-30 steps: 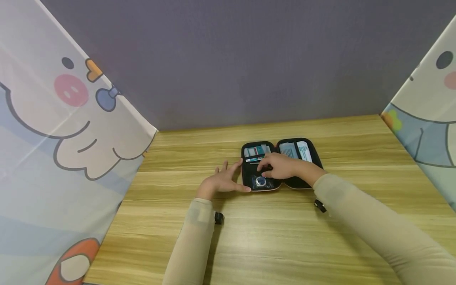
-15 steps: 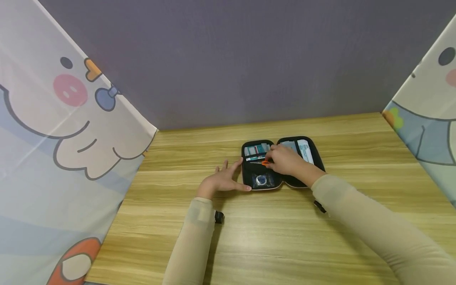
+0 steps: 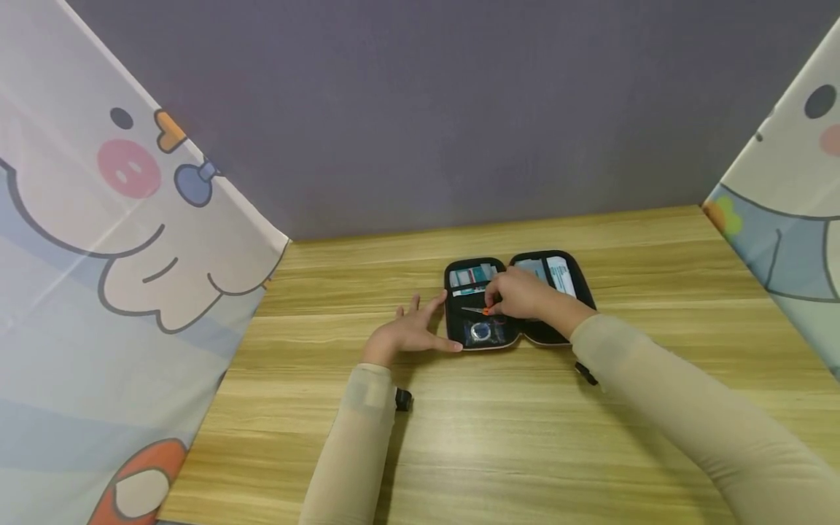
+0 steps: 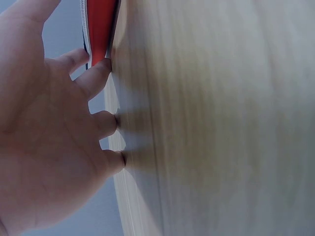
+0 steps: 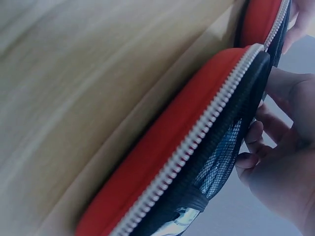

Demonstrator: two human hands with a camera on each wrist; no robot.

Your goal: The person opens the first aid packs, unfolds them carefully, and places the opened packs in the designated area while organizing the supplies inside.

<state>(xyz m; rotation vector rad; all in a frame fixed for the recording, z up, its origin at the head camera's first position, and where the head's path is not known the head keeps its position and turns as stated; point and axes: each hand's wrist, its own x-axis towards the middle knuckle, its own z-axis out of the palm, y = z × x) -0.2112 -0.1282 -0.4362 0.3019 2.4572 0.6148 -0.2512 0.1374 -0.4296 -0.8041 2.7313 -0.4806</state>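
Observation:
A zip case (image 3: 454, 321), spread flat on the table, has a black inside and a red shell in the wrist views. My right hand (image 3: 521, 293) is over its left half and pinches small scissors (image 3: 486, 311) by their orange handles. The thin metal blades point left; the fingertips cover part of the handles. My left hand (image 3: 410, 334) has its fingers spread, with thumb and forefinger touching the case's left edge. In the left wrist view, the other fingertips of the left hand (image 4: 54, 128) rest on the table.
Flat packets (image 3: 472, 275) sit in the case's upper left pocket, and a white printed packet (image 3: 560, 275) in its right half. A clear bag with a round item (image 3: 481, 332) lies low in the left half. Behind the wooden table (image 3: 499, 437) stands a grey wall (image 3: 459, 109).
My right hand has gone from reaching into the left half to pinching the orange-handled scissors, which have shifted slightly down, away from the upper pocket. The left hand has stayed put.

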